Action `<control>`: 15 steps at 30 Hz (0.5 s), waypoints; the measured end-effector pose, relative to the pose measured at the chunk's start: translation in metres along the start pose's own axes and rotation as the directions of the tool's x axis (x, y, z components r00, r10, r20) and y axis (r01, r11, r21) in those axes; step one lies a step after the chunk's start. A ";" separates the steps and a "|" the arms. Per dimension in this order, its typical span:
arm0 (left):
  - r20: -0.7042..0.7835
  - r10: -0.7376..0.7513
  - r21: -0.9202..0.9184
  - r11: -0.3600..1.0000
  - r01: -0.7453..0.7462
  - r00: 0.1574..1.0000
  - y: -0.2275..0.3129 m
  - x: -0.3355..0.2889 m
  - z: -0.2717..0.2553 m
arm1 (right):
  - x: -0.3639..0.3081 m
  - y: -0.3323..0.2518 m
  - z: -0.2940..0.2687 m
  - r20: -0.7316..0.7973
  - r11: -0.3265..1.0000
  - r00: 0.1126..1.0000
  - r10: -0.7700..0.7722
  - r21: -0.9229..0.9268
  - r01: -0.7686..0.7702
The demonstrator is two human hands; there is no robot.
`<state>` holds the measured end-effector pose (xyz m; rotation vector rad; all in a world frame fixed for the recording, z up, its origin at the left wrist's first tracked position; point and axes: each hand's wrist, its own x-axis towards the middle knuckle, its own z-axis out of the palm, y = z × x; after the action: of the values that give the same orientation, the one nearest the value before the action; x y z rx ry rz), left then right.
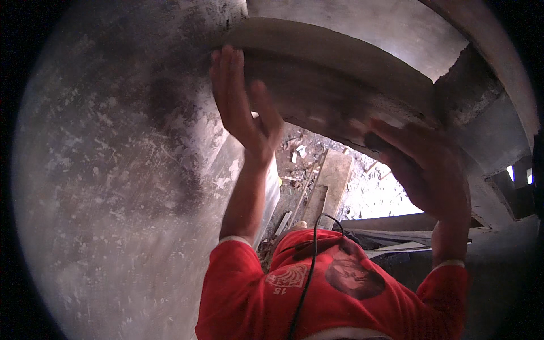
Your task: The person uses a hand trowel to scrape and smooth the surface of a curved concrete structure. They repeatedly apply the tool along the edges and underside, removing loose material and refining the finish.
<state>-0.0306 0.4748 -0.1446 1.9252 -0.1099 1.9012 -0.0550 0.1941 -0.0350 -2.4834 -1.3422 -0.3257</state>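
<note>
My left hand [243,105] is raised with its fingers stretched out and its thumb apart, holding nothing. Its fingertips are beside the corner where the mottled grey wall [107,170] meets a curved concrete ledge [340,73]; whether they touch cannot be made out. Over at the ledge's right part, my right hand [433,170] is bent and smeared by motion. Its fingers curl around something dark [377,143] near the ledge's lower edge. The kind of thing is hidden by blur and shade.
Below the ledge, a wooden plank [334,175] lies on ground strewn with rubble. A black cable [314,243] hangs over my red shirt. At the right are a concrete beam [493,133] and dark scraps and boards [391,241].
</note>
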 end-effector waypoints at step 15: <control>0.483 0.678 -0.765 0.634 -0.109 0.554 0.132 0.006 -0.003 | -0.306 0.065 -0.077 -0.055 0.629 0.706 0.706 0.507 -0.589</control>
<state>-0.0793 0.3575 -0.1069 2.0674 -1.4517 0.8556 -0.1697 -0.1045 -0.0757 -2.2221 -0.2795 -0.1156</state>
